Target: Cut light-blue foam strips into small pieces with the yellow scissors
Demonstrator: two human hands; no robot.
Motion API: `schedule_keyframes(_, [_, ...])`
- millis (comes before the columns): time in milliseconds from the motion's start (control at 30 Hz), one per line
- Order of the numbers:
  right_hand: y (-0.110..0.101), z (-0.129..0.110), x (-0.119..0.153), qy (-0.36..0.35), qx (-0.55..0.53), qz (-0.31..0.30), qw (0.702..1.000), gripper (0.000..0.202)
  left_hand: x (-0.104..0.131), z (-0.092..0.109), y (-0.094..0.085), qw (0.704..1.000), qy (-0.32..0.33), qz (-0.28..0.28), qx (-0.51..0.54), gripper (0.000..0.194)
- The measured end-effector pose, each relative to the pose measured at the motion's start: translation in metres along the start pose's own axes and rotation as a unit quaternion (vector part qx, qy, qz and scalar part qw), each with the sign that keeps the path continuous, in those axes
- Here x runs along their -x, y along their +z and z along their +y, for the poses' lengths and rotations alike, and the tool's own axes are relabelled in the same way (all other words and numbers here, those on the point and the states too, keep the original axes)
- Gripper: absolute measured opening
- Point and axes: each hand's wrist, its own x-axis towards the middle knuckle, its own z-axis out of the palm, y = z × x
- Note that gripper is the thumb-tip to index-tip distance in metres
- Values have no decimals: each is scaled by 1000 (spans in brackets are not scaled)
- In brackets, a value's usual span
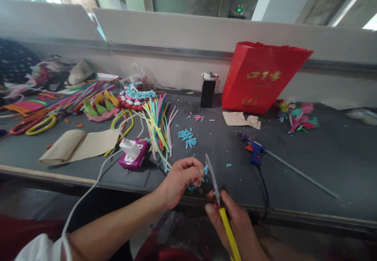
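My right hand (pixel 235 219) grips scissors (pixel 214 182) with yellow handles, the blades pointing up and away over the table edge. Just left of the blades, my left hand (pixel 187 174) is pinched closed on a small blue piece (pixel 205 169) whose kind I cannot make out. Under and behind the left fingers lie more small blue pieces (pixel 192 187). Farther back sit two little heaps of cut blue pieces (pixel 186 135) and a few pink pieces (pixel 198 117). A bundle of coloured strips (pixel 159 125) lies to the left.
A glue gun (pixel 255 151) with a long glue stick lies at right. A red bag (pixel 262 78) and a bottle (pixel 208 90) stand at the back. On the left are a purple power strip (pixel 134 155) with a white cable, a paper roll (pixel 70 147) and craft flowers (pixel 138 93).
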Motion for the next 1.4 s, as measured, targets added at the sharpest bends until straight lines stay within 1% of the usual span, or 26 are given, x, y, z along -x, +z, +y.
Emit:
schedule_keyframes(233, [4,-2,3,8,-16,39,999,30,0,-5,-4,1000,3,-3,-7,5])
schedule_keyframes(367, [5,-2,5,-4,-6,27,1000,32,0,-7,-8,1000,3,-10,-2,3])
schedule_keyframes(467, [7,-1,7,5,0,3,1000,34,-1,-8,-10,1000,5,-11,-1,5])
schedule_keyframes(533, [8,-1,8,12,-10,0,1000,37,-1,-8,-10,1000,5,-5,0,5])
schedule_keyframes(800, [10,-1,6,0,-12,11,1000,32,-1,-6,-8,1000,13,3,6,7])
schedule_keyframes(1000, [10,-5,6,2,-8,36,999,33,2,-5,-2,1000,19,15,15,10])
schedule_keyframes(1133, [10,-7,6,-16,3,64,998,32,4,-3,1,999,24,25,38,8])
schedule_keyframes(1267, [10,-1,6,-49,33,50,997,28,5,-1,4,996,33,25,81,11])
schedule_keyframes(1400, [10,6,6,-71,77,56,993,26,6,-3,6,996,17,27,85,12])
